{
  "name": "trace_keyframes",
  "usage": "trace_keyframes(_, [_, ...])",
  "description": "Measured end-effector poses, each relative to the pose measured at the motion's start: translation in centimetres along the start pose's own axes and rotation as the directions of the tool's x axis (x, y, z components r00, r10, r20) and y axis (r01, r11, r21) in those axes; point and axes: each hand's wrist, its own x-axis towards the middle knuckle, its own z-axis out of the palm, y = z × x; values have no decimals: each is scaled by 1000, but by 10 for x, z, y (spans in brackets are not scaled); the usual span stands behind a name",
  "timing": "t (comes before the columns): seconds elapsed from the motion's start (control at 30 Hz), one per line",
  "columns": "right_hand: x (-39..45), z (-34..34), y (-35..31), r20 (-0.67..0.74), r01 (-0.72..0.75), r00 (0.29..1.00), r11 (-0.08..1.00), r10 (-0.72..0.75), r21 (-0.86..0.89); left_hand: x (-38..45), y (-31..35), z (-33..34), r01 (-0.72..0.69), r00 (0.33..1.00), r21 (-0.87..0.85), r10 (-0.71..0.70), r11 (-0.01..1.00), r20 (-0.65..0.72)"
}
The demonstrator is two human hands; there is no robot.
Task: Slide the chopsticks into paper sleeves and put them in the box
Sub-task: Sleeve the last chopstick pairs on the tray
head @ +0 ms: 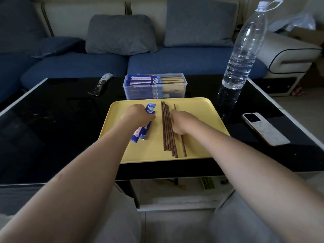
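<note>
A yellow tray (192,106) lies on the black table. Several dark brown chopsticks (166,128) lie side by side on its middle, pointing away from me. Blue paper sleeves (142,132) lie to their left. My left hand (138,114) is on the sleeves with its fingers curled down over them; a sleeve end (150,108) sticks out past the knuckles. My right hand (182,122) rests on the right side of the chopsticks, fingers curled over one chopstick (183,144). A clear plastic box (155,86) behind the tray holds several sleeved chopsticks.
A large water bottle (243,50) stands at the tray's back right. A white phone (264,128) lies to the right. A dark wrapper (101,84) lies at the back left of the table. A blue sofa with grey cushions sits behind.
</note>
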Motion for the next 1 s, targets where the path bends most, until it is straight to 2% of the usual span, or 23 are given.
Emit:
trace_keyframes(0.07, [1, -5, 5, -42, 6, 999, 1000, -6, 12, 0, 0, 1, -5, 1000, 25, 4, 1000, 21])
trace_keyframes(0.17, [3, -18, 14, -121, 4, 993, 990, 14, 142, 0, 1, 1, -9, 999, 20, 8, 1000, 33])
trace_keyframes(0.33, [-2, -42, 30, -215, 136, 975, 932, -65, 335, 2, 2, -2, -12, 999, -94, 16, 996, 48])
trace_keyframes(0.4, [-4, -47, 34, -303, 201, 952, 829, -40, 522, -2, 3, -5, -20, 998, -146, 28, 989, 57])
trace_keyframes(0.5, [-1, -51, 40, -399, 281, 913, 581, 82, 763, -6, 6, -7, 0, 990, -312, 44, 950, 134])
trace_keyframes(0.6, [5, -52, 42, -338, 238, 903, 347, 265, 907, -7, 9, -8, -20, 981, -328, 82, 945, 176])
trace_keyframes(0.67, [8, -51, 42, -280, 204, 899, 244, 336, 948, -5, 10, -7, -40, 972, -339, 116, 940, 206])
trace_keyframes(0.73, [9, -51, 43, -260, 184, 886, 223, 383, 957, -6, 10, -6, -65, 964, -321, 142, 945, 223])
trace_keyframes(1.0, [6, -50, 42, -271, 141, 842, 296, 466, 945, -7, 9, -5, -145, 952, -335, 224, 931, 210])
